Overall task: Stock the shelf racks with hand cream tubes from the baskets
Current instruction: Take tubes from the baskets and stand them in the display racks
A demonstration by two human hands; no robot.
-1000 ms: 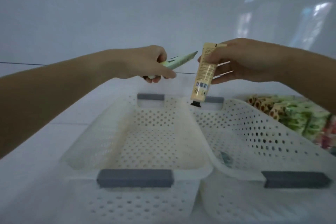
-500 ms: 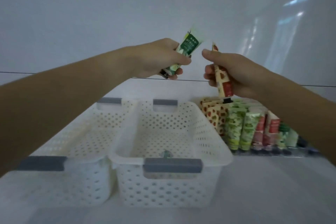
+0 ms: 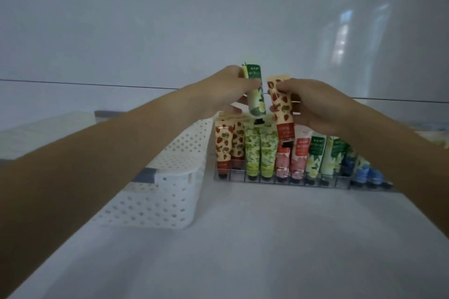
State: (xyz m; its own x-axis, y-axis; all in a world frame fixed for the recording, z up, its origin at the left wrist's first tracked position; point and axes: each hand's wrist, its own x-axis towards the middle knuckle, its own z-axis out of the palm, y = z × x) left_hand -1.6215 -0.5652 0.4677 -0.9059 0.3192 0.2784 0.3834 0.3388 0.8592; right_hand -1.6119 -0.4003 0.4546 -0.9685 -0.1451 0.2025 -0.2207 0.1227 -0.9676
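Both forearms cover much of the scene: the left one hides most of the white perforated basket (image 3: pixel 170 192), and a second basket (image 3: pixel 48 126) behind it is only a pale blur. The right arm cuts off the far end of the clear rack (image 3: pixel 279 181), so the blue tubes (image 3: pixel 362 170) there cannot be counted. In the rack's front row, cap down, stand two strawberry tubes (image 3: pixel 224 148), two green-leaf tubes (image 3: pixel 252 150), two pink ones (image 3: pixel 283 160) and two white-flowered ones (image 3: pixel 313 155); rows behind are indistinct. The left hand (image 3: pixel 226 92) grips one white-flowered tube (image 3: pixel 255 97), the right hand (image 3: pixel 313 104) one strawberry tube (image 3: pixel 281 109), both upright above the rack on the white worktop (image 3: pixel 243 238).
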